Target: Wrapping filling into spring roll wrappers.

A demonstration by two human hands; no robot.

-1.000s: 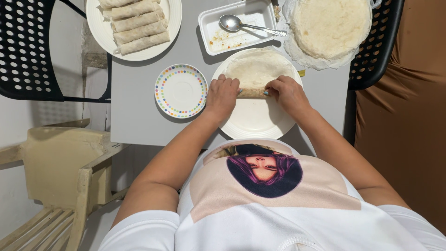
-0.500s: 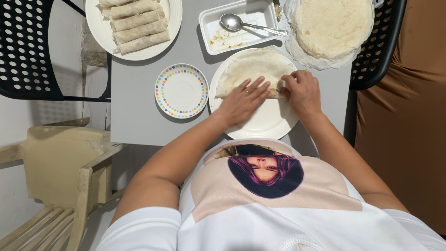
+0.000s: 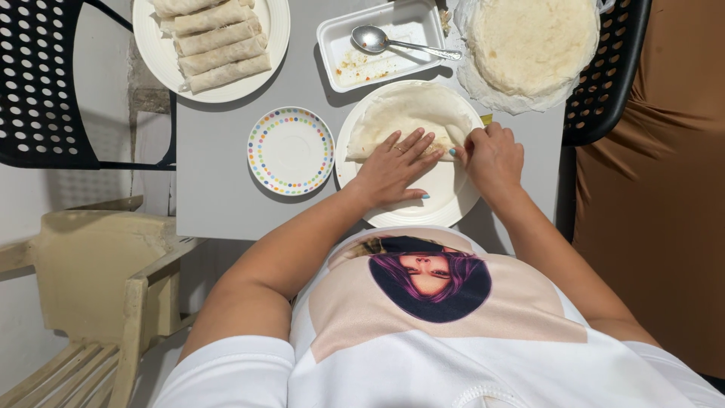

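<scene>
- One grey table (image 3: 226, 204) fills the upper middle of the view, flanked by two black perforated chairs, one (image 3: 38, 83) at 10 o'clock and one (image 3: 604, 83) at 2 o'clock; a single pale wooden chair (image 3: 98, 287) stands at 8 o'clock.
- One stack of round flatbreads (image 3: 532, 41) lies on crinkled clear wrap at 1 o'clock. How many are in the stack cannot be told.
- Three round plates are on the table. The large white plate (image 3: 276, 23) at 11 o'clock carries at least five rolled wraps (image 3: 215, 41), laid side by side; the top of the row is cut off by the frame.
- The second large white plate (image 3: 423, 211), near the table's front edge at 12 o'clock, holds one partly folded flatbread (image 3: 411, 113) on its far half.
- The left hand (image 3: 393, 170) lies flat on the near edge of that flatbread, fingers spread and extended, pressing down rather than gripping.
- The right hand (image 3: 495, 155), at the plate's right rim, has its fingers curled, pinching the flatbread's right corner.
- One small saucer (image 3: 291, 149), white with a ring of coloured dots, sits empty just left of the working plate.
- One white rectangular tray (image 3: 423, 38) at 12 o'clock holds one metal spoon (image 3: 393, 41) and orange sauce smears.
</scene>
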